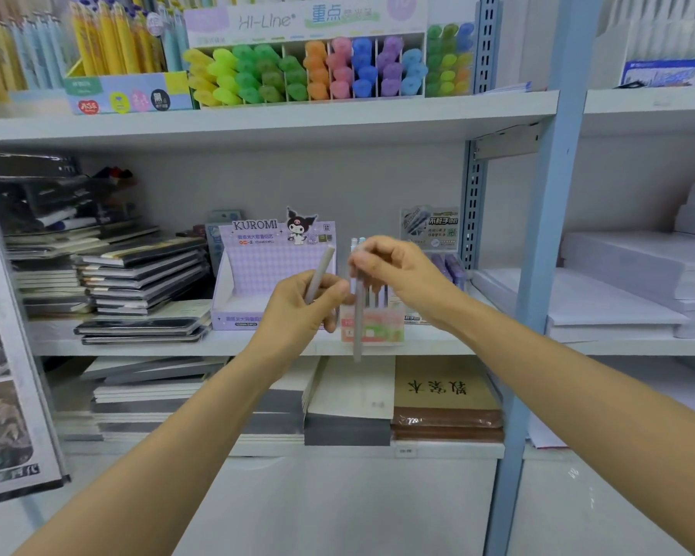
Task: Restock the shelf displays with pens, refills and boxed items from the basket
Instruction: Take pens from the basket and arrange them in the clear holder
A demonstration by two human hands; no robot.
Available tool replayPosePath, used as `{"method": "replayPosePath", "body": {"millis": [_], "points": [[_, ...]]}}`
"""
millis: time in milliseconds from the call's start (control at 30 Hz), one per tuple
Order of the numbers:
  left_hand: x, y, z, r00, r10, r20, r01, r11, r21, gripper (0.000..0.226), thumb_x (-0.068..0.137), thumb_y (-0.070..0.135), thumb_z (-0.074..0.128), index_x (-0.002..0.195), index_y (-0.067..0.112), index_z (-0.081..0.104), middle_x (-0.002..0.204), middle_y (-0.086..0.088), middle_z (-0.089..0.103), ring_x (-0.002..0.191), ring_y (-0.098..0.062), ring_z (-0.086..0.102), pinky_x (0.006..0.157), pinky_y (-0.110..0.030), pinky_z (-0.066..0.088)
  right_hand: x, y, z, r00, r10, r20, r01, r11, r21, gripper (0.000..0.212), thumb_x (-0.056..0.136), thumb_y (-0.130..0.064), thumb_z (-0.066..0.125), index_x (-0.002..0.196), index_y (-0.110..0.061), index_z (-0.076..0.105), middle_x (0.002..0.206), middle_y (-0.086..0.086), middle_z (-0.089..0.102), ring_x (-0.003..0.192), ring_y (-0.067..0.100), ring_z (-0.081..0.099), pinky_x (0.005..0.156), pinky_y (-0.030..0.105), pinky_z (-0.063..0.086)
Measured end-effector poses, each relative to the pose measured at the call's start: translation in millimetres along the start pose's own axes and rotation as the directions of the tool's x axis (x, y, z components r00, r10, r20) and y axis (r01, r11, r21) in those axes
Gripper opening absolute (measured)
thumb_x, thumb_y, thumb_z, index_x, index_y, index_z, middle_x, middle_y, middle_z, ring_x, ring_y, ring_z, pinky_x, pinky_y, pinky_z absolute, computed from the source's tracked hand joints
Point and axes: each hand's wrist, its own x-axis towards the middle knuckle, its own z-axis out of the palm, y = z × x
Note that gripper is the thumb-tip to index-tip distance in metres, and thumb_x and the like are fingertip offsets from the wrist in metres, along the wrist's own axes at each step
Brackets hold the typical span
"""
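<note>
The Kuromi display box stands open on the middle shelf, and both hands work just in front of its right end.

The left hand is at the box's lower right corner, its fingers curled round the lower end of a tilted grey stick. This slim, pen-like piece leans with its long axis up and slightly to the right. Its free top end lies across the box's right edge, and its bottom end is hidden in the fist.

The right hand is just right of the box. Its thumb and fingertips pinch the top of a hanging grey stick. That stick's long axis is almost vertical, and its free end points straight down past the shelf's front edge. It is blurred, so I cannot tell whether it is a pen or a refill. I also cannot tell which end is the tip.

Right beside the Kuromi box, behind the hanging stick, sits a small pink-and-green box. A few slim pens stand upright in it.

Left of the Kuromi box are stacks of dark notebooks. Well to its right, past the blue upright, are reams of white paper. On the shelf above it is a Hi-Line highlighter rack, with caps sorted by colour from yellow through green, orange, pink and blue.
</note>
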Motion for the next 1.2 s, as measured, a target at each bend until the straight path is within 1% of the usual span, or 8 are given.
{"method": "replayPosePath", "body": {"millis": [133, 267, 467, 633, 800, 967, 1100, 1200], "points": [[12, -7, -7, 0.965, -0.253, -0.074, 0.242, 0.96, -0.138, 0.022, 0.096, 0.017, 0.04, 0.088, 0.013, 0.061, 0.075, 0.0, 0.063, 0.057, -0.011, 0.05, 0.044, -0.018, 0.035, 11, -7, -15, 0.941, -0.08, -0.329, 0.1, 0.994, 0.044, 0.013, 0.099, -0.014, 0.052, 0.101, -0.003, 0.059, 0.086, 0.01, 0.07, 0.077, 0.017, 0.066, 0.07, 0.027, 0.055], [12, -22, -15, 0.986, -0.163, -0.024, 0.162, 0.986, -0.037, 0.028, 0.104, 0.023, 0.036, 0.088, 0.021, 0.059, 0.062, 0.008, 0.054, 0.061, -0.013, 0.051, 0.063, -0.028, 0.04, 22, -4, -26, 0.838, -0.13, -0.53, 0.131, 0.991, -0.035, 0.018, 0.099, -0.016, 0.052, 0.104, 0.001, 0.057, 0.089, 0.017, 0.071, 0.076, 0.017, 0.069, 0.067, 0.025, 0.056], [12, -37, -18, 0.994, -0.106, 0.0, 0.106, 0.992, -0.07, 0.024, 0.104, 0.034, 0.039, 0.103, 0.019, 0.059, 0.057, 0.01, 0.026, 0.049, -0.01, 0.025, 0.046, -0.02, 0.027, 31, 23, -12, 0.897, -0.093, -0.432, -0.001, 0.977, -0.212, 0.011, 0.098, -0.011, 0.054, 0.097, -0.002, 0.06, 0.085, 0.012, 0.072, 0.076, 0.019, 0.07, 0.067, 0.026, 0.058], [14, -45, -19, 0.989, -0.147, -0.023, 0.144, 0.983, -0.119, 0.024, 0.104, 0.02, 0.038, 0.099, 0.015, 0.061, 0.058, 0.009, 0.034, 0.052, -0.01, 0.029, 0.05, -0.02, 0.03, 34, 35, -6, 0.943, -0.086, -0.323, -0.026, 0.945, -0.326, 0.015, 0.098, -0.015, 0.054, 0.096, -0.002, 0.063, 0.084, 0.009, 0.072, 0.078, 0.02, 0.07, 0.074, 0.029, 0.059], [14, -49, -22, 0.995, -0.103, 0.02, 0.104, 0.992, -0.068, 0.021, 0.103, 0.029, 0.043, 0.105, 0.023, 0.063, 0.06, 0.009, 0.039, 0.054, -0.009, 0.033, 0.05, -0.02, 0.032, 41, 35, -8, 0.967, -0.041, -0.251, -0.051, 0.935, -0.351, 0.014, 0.097, -0.014, 0.055, 0.1, -0.003, 0.062, 0.082, 0.011, 0.072, 0.076, 0.025, 0.069, 0.075, 0.037, 0.059], [12, -48, -19, 0.985, -0.171, 0.007, 0.171, 0.98, -0.099, 0.017, 0.101, 0.029, 0.048, 0.105, 0.015, 0.058, 0.063, 0.007, 0.046, 0.054, -0.008, 0.038, 0.049, -0.018, 0.036, 44, 38, 1, 0.945, -0.143, -0.295, 0.0, 0.9, -0.436, 0.011, 0.092, -0.014, 0.064, 0.099, -0.015, 0.055, 0.081, 0.0, 0.067, 0.062, 0.008, 0.061, 0.063, 0.019, 0.051], [10, -44, -19, 0.984, -0.178, 0.02, 0.179, 0.982, -0.066, 0.015, 0.099, 0.025, 0.053, 0.095, 0.011, 0.058, 0.065, 0.004, 0.052, 0.055, -0.01, 0.043, 0.05, -0.017, 0.04, 43, 45, 3, 0.945, -0.172, -0.278, -0.054, 0.758, -0.651, 0.01, 0.089, -0.015, 0.068, 0.099, -0.015, 0.064, 0.087, -0.004, 0.054, 0.067, 0.002, 0.047, 0.069, 0.024, 0.045], [8, -40, -19, 0.987, -0.153, 0.043, 0.155, 0.987, -0.049, 0.017, 0.097, 0.022, 0.057, 0.096, 0.005, 0.061, 0.064, 0.006, 0.053, 0.056, -0.01, 0.045, 0.049, -0.017, 0.037, 37, 39, 0, 0.932, -0.16, -0.326, -0.062, 0.815, -0.576, 0.017, 0.094, -0.024, 0.061, 0.108, -0.015, 0.066, 0.094, -0.003, 0.052, 0.071, -0.001, 0.049, 0.068, 0.011, 0.037]]}}
